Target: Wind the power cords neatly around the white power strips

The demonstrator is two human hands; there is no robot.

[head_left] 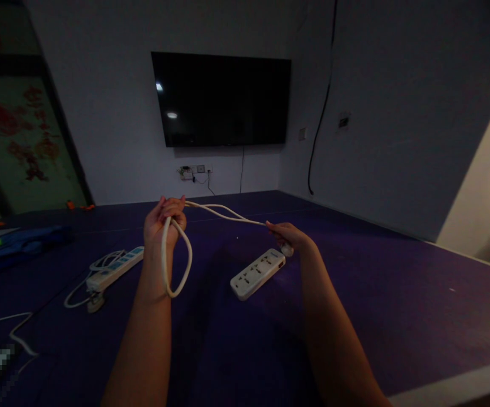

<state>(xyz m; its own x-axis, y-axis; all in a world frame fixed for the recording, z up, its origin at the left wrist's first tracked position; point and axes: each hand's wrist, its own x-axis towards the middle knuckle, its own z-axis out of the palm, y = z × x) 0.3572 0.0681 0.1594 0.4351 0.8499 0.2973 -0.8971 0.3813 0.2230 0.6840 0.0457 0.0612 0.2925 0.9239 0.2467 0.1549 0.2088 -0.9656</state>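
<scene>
My left hand (165, 222) is raised and closed around a white power cord (221, 212), with a loop of the cord (177, 265) hanging down over my wrist. The cord runs in two strands to my right hand (286, 234), which pinches it where it joins a white power strip (257, 273). The strip hangs or rests just below my right hand, above the dark purple floor mat (376, 294).
A second white power strip with blue buttons (115, 268) lies to the left with its cord coiled beside it. Another white cable (11, 330) trails at the lower left. A blue object (20, 244) lies at far left. A black television (221, 99) hangs on the wall ahead.
</scene>
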